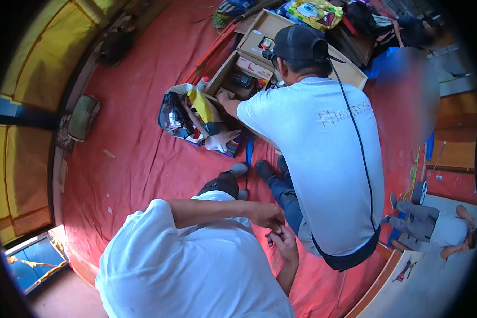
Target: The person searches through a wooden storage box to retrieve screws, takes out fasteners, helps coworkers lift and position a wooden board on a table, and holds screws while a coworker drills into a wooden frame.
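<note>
My left hand [267,215] and my right hand [284,243] meet in front of my white shirt, to the right of my body. The fingers of both are curled and pressed together at the tips. Whatever lies between them, if anything, is too small to make out. Just beyond them crouches a co-worker [323,159] in a white T-shirt and dark cap. One hand of the co-worker [226,100] reaches into an open wooden box [225,71], which holds a dark device [243,80] and a small carton [253,68].
A tote bag [204,108] stuffed with items stands beside the box on the red floor sheet [127,148]. A green cushion-like bundle [83,117] lies at left. Another person [450,228] is at far right, near a pale board [408,286].
</note>
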The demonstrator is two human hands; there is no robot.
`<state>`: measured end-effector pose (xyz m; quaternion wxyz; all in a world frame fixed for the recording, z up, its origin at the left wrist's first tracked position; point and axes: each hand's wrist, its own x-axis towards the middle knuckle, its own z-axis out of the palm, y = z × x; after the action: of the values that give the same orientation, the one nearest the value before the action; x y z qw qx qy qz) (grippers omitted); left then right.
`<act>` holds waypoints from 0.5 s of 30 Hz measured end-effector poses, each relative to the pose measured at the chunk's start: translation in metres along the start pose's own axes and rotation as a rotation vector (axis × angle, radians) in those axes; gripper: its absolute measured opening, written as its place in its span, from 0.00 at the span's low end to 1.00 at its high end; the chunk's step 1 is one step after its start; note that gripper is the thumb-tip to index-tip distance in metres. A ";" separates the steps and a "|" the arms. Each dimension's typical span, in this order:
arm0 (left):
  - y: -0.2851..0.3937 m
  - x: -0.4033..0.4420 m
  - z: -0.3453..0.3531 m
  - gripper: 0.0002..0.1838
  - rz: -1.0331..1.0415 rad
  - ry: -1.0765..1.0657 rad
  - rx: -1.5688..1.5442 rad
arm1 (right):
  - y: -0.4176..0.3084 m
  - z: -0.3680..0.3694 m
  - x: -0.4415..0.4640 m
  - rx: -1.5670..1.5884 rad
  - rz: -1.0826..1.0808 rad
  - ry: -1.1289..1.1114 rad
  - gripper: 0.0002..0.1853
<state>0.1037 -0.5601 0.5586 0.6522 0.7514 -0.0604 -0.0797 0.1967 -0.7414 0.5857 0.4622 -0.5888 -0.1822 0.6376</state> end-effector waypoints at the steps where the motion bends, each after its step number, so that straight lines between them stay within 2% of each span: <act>1: 0.002 0.003 0.008 0.15 -0.014 0.019 0.059 | 0.002 -0.001 -0.006 0.014 -0.008 0.004 0.06; 6: 0.015 0.000 0.017 0.18 -0.122 0.109 0.312 | 0.009 0.017 -0.005 0.070 -0.067 0.176 0.06; 15: -0.007 -0.066 -0.039 0.21 -0.191 0.165 0.336 | -0.004 0.090 0.053 -0.058 -0.178 0.224 0.07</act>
<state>0.0466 -0.5081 0.5596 0.5100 0.8558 0.0525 -0.0681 0.1215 -0.6686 0.5800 0.5174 -0.6509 -0.1992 0.5186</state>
